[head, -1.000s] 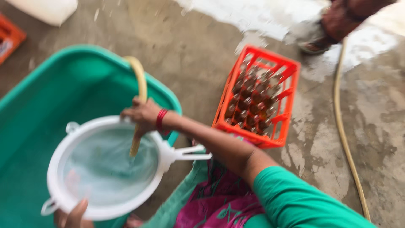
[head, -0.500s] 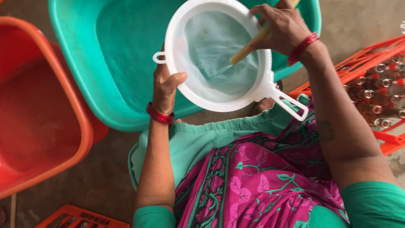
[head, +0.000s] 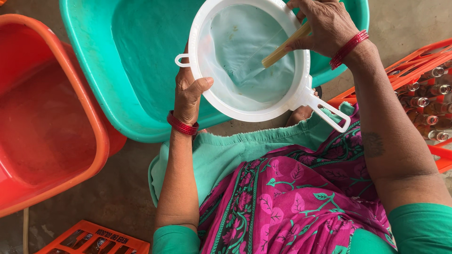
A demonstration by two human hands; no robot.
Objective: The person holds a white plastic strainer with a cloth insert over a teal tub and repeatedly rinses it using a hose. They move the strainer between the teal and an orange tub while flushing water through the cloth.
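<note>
Head view, floor: we see wet concrete floor [head: 117,188]; orange tub [head: 89,113] at 9 o'clock.
Left hand [head: 188,94]: we grip the white strainer [head: 212,89] rim.
Right hand [head: 325,26]: clenched on the yellow hose [head: 282,47].
Below: teal tub [head: 127,61].

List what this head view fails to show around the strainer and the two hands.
- Hose: its far end is covered by the right hand and cut off by the top edge.
- Left hand: its fingers are hidden under the white strainer.
- Green tub: its far rim is cut off by the top edge.
- Bottles in the orange crate: cut off by the right edge.
</note>
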